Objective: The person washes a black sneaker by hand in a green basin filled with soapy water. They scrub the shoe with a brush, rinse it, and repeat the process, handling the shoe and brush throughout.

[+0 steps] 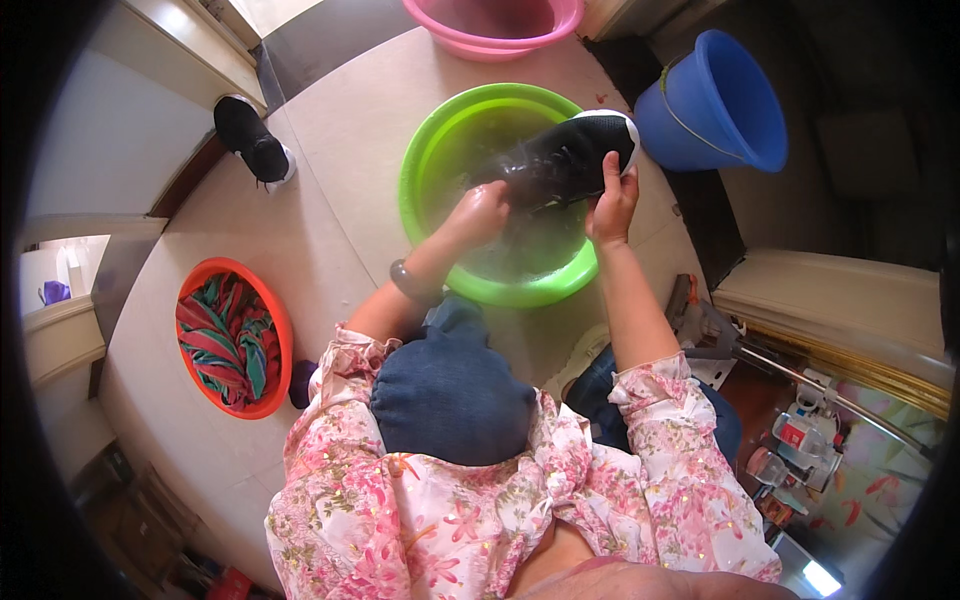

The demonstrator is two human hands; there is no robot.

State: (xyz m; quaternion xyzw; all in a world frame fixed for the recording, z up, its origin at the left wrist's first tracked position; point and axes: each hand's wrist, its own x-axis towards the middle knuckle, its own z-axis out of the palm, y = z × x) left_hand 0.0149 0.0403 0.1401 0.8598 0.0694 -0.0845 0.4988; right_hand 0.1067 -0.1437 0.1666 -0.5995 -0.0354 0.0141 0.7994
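A wet black shoe (555, 161) with a white sole is held above the green basin (420, 225), which contains cloudy water. My right hand (616, 201) grips it near its right end, thumb laid over the black upper. My left hand (484, 212), a dark bracelet on that wrist, has curled fingers against the lower left part of the shoe. Whether those fingers pinch the shoe or something small is hidden. Another black shoe (251, 139) with a white sole rests on the tiled floor at the upper left, beside the wall.
A blue bucket (667, 120) with a wire handle lies tilted at the upper right. Beyond the green basin stands a pink basin (487, 46). Striped cloth (232, 337) fills an orange basin (279, 330) on the left. A metal pole (825, 390) and plastic containers (802, 435) are at the right.
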